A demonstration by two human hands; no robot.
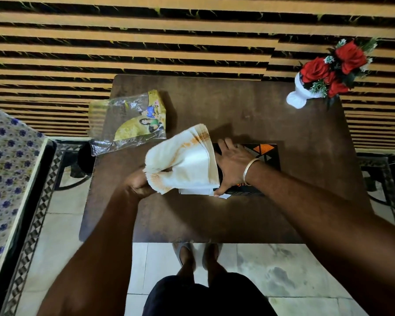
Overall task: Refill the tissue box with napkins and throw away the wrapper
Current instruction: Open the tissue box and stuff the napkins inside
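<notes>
so, roughly halfway imo. napkins [187, 158] are out of the wrapper [128, 119], which lies empty on the table [271, 124] w/ its left part hanging off the far-left edge, not yet binned. left hand [138, 182] pinches the stack's near corner, fingers curled tight. right hand [232, 166] spread flat on the tissue box [266, 153], steadying it. stack touches the box's left end; can't tell if any are inside yet.

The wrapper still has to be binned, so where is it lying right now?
In the head view the empty wrapper lies on the table's far left corner, overhanging the edge, just beyond the napkin stack.
</notes>
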